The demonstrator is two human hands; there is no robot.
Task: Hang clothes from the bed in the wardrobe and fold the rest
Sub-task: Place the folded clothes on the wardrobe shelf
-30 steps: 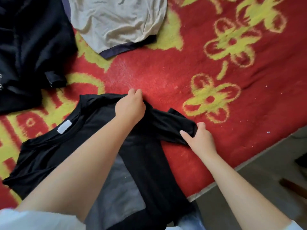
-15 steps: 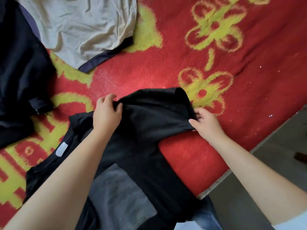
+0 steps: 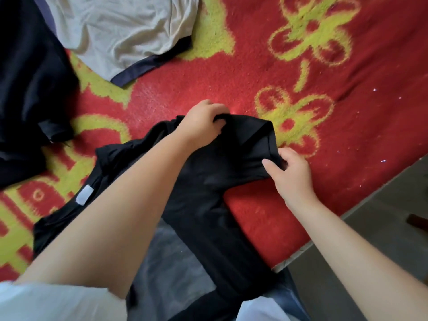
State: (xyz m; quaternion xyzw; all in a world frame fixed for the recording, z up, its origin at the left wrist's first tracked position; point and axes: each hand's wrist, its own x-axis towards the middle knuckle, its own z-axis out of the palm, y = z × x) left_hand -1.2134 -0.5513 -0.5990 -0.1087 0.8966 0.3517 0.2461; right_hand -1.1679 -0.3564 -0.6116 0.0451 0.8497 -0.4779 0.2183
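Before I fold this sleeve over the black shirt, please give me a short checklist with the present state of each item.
1. Left hand grips the sleeve: ok.
2. Right hand pinches the sleeve end: ok.
3. Black shirt lies flat: not ok, bunched near the collar.
4. White label faces up: ok.
5. Grey shirt lies apart from the fold: ok.
6. Hem fully on the blanket: cannot tell.

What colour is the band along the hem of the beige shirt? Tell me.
Dark navy band on the beige shirt; head view.
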